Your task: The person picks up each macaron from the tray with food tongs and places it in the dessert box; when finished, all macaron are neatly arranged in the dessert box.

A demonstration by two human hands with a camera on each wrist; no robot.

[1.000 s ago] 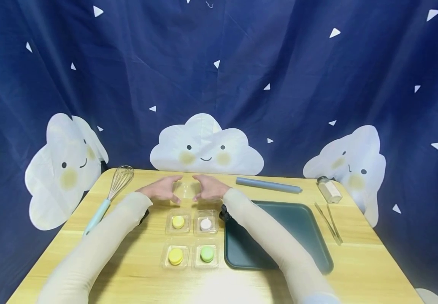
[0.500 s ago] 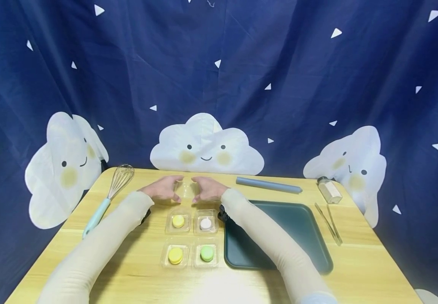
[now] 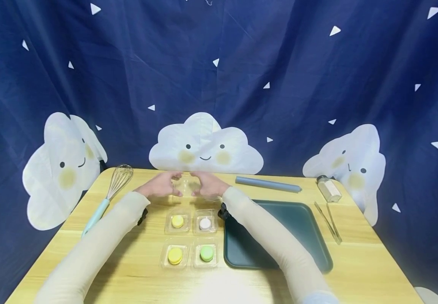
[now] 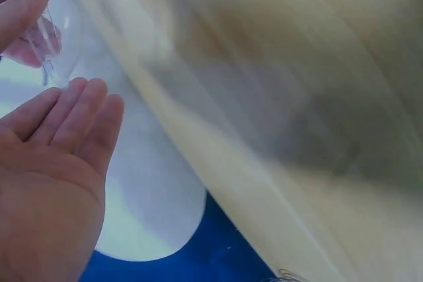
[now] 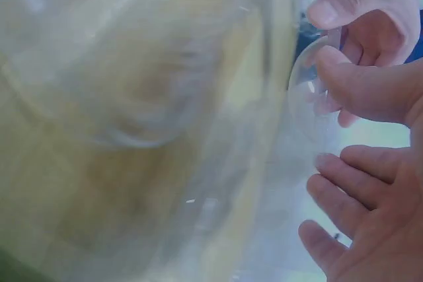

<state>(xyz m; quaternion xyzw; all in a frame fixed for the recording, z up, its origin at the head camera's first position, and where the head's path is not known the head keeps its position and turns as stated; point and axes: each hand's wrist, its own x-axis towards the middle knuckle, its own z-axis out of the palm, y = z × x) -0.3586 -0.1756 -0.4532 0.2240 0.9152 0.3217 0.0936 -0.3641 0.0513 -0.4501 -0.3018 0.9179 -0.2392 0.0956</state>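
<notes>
Between my two hands, near the table's far edge, is a clear plastic container (image 3: 186, 187) with a rounded, dome-like side (image 5: 303, 100). My left hand (image 3: 160, 185) holds it from the left, thumb on one edge and fingertips at the other; the left wrist view shows those fingers (image 4: 78, 120) fairly straight. From the right, my right hand (image 3: 209, 185) holds it likewise, its thumb (image 5: 360, 87) on the rim. Its contents cannot be made out. Nearer me stand clear boxes with yellow macarons (image 3: 177, 221) (image 3: 175, 256), a pale macaron (image 3: 205, 223) and a green macaron (image 3: 206, 253).
A whisk (image 3: 112, 192) lies at the left. To the right are a dark green tray (image 3: 291, 228) partly under my right forearm, a grey-blue rod (image 3: 268, 184), a shaker jar (image 3: 329, 189) on its side and metal tongs (image 3: 329, 223). A curtain hangs behind.
Both hands hold nearly the same place around the clear container, with the fingers shifted slightly up and toward the far edge. The boxes and macarons stay where they were.
</notes>
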